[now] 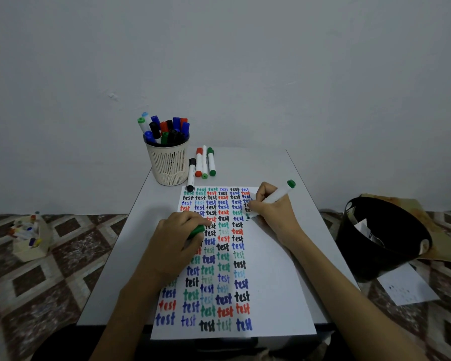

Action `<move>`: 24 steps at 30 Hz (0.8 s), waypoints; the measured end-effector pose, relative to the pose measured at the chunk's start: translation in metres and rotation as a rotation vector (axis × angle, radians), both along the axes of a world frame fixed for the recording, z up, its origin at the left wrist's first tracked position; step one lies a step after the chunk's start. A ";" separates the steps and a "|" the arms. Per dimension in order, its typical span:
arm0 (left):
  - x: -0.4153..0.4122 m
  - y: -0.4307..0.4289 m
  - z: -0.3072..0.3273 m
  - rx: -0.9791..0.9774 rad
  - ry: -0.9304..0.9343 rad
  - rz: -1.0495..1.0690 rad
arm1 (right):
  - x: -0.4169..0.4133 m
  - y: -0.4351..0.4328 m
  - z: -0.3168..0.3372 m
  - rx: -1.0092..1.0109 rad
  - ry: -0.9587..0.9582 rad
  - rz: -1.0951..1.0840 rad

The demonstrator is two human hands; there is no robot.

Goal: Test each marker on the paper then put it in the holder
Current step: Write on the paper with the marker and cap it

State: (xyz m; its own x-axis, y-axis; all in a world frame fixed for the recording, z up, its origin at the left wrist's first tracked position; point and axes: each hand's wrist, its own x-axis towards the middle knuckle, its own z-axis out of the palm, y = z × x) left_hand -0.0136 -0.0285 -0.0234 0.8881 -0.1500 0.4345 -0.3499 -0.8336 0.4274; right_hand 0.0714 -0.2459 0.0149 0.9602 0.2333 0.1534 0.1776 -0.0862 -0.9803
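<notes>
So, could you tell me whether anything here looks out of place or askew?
The black bin on the floor at the right appears tilted, with its opening turned sideways. A marked sheet lies loose on the floor beside it.

On the paper (268,269) in front of you, the word "test" repeats in columns of black, blue, green and red; no other text is legible.

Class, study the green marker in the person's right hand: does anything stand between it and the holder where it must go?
Four loose markers lie flat between the right hand with its green marker and the holder; lifted, it should clear them. The holder's mouth is crowded.
</notes>
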 end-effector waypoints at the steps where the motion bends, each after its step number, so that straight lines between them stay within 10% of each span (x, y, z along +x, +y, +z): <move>1: 0.000 -0.001 0.000 0.001 -0.002 0.003 | 0.000 0.000 -0.001 -0.004 0.002 -0.002; 24: -0.002 0.000 0.000 0.001 -0.006 0.003 | -0.001 0.000 -0.002 -0.029 -0.008 -0.006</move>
